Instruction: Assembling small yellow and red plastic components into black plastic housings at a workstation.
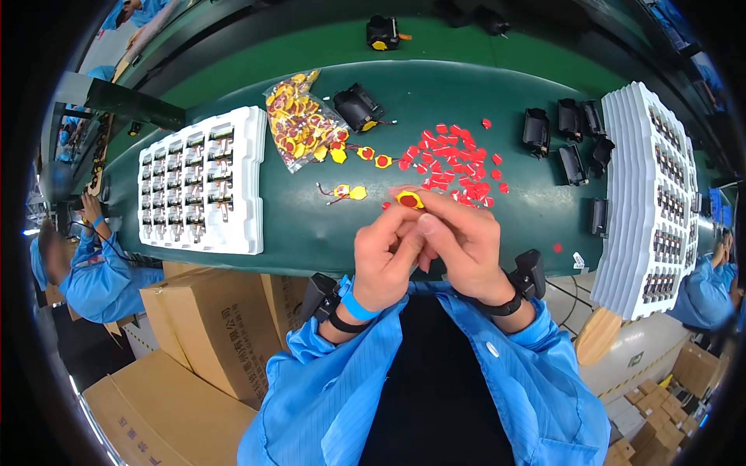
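Close in front of me, both hands meet around a yellow-wrapped coin cell (409, 200) with a dark red round patch on top. My left hand (383, 250) has its fingers curled in against the cell from the left. From the right, my right hand (468, 239) closes on it too, thumb bent in beside the left thumb. The lower fingers of both hands are partly hidden. Just beyond the fingertips lie loose red stickers (443, 159) in a scattered heap. Another yellow cell with wires (342, 191) rests to the left of my hands.
A clear bag of yellow cells (299, 116) lies beyond, next to a black plastic housing (357, 107). White trays with metal parts stand at left (252, 182) and stacked at right (622, 194). More black housings (536, 130) sit by the right stack. Cardboard boxes (210, 318) stand below left.
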The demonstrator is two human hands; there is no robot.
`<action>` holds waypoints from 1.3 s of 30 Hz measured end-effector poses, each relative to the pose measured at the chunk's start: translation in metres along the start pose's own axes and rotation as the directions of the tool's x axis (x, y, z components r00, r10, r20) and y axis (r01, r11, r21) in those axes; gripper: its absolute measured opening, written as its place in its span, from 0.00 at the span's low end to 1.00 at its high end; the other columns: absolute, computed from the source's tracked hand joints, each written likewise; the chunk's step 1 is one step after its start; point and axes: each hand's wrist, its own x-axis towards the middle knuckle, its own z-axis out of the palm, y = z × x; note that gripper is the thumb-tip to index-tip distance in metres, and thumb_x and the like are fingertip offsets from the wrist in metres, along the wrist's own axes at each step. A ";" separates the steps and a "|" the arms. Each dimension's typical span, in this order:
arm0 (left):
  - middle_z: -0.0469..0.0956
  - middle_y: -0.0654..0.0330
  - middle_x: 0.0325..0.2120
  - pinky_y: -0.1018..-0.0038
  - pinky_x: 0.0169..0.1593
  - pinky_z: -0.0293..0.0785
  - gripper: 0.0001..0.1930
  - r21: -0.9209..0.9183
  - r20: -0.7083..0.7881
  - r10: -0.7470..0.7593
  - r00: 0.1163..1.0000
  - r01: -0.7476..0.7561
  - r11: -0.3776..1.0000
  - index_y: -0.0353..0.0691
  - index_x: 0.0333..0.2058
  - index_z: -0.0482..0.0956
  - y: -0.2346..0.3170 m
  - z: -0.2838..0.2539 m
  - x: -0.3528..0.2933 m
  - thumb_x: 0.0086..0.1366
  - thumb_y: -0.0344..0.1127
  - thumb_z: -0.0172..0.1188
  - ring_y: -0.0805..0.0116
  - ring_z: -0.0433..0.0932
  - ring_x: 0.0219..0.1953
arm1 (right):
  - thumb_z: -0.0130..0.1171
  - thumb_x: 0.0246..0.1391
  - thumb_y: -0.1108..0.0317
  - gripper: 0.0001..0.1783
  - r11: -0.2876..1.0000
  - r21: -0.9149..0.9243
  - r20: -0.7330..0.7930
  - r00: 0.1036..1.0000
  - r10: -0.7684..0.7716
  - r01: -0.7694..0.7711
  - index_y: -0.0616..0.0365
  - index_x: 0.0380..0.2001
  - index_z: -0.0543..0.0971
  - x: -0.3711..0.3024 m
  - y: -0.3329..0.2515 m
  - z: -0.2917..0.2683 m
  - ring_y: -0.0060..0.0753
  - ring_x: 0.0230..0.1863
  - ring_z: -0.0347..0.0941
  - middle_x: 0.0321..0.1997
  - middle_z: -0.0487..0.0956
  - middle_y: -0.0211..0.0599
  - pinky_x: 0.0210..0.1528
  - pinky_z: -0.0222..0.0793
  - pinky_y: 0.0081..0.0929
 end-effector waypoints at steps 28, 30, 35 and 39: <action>0.80 0.56 0.26 0.78 0.30 0.76 0.10 0.141 0.445 -0.049 0.894 -0.016 0.990 0.25 0.46 0.75 -0.001 0.007 -0.013 0.73 0.27 0.50 0.73 0.78 0.26 | 0.55 0.66 0.69 0.10 0.751 0.586 0.065 0.941 0.332 -0.305 0.65 0.33 0.78 -0.074 0.027 -0.042 0.20 0.20 0.74 0.23 0.79 0.35 0.20 0.62 0.16; 0.80 0.56 0.26 0.78 0.31 0.77 0.09 0.195 0.401 -0.064 0.914 -0.017 0.981 0.26 0.44 0.76 -0.001 0.012 -0.013 0.73 0.26 0.50 0.74 0.79 0.26 | 0.55 0.66 0.69 0.10 0.784 0.548 0.041 0.945 0.324 -0.293 0.66 0.33 0.78 -0.075 0.028 -0.044 0.20 0.19 0.74 0.22 0.79 0.36 0.19 0.61 0.16; 0.80 0.57 0.24 0.77 0.30 0.77 0.06 0.252 0.375 0.017 0.927 -0.120 0.960 0.27 0.40 0.78 -0.002 0.019 -0.008 0.69 0.25 0.54 0.73 0.79 0.24 | 0.53 0.66 0.70 0.11 0.609 0.715 0.187 0.933 0.308 -0.345 0.66 0.32 0.77 -0.072 0.030 -0.059 0.27 0.17 0.72 0.19 0.77 0.41 0.18 0.60 0.20; 0.79 0.56 0.23 0.71 0.27 0.73 0.07 0.638 0.367 0.267 0.891 -0.450 0.625 0.29 0.36 0.79 0.005 0.021 0.017 0.59 0.21 0.62 0.65 0.77 0.21 | 0.52 0.64 0.70 0.11 0.537 0.840 -0.095 0.957 0.275 -0.071 0.66 0.29 0.73 -0.072 0.016 -0.072 0.33 0.15 0.69 0.17 0.74 0.46 0.18 0.61 0.26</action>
